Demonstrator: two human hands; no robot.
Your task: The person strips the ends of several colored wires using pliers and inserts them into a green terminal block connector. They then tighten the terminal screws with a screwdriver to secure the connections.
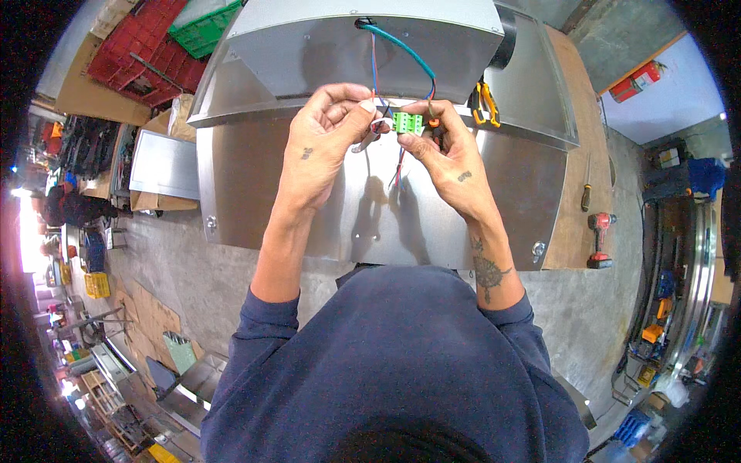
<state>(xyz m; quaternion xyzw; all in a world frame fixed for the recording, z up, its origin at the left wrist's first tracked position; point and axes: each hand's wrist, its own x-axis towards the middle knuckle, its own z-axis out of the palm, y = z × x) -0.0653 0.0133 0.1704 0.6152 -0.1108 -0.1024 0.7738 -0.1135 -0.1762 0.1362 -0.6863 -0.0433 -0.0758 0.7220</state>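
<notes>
The scene is bright overall, with the strongest glare along the far left rim, where a pale, washed-out glow swallows detail. The stainless steel panel [251, 174] carries a whitish sheen down its middle, and two elongated dark shapes lie there below the left hand [320, 147] and right hand [450, 150], perhaps shadows, perhaps reflections. The metal rail [704, 258] at right shows a hard bright streak. The green terminal block [408, 123] looks reasonably crisp, while the navy shirt [386, 347] is grainy and sinks into darkness at the bottom. Fisheye distortion bows straight edges; the margins smear into speckled black corners.
</notes>
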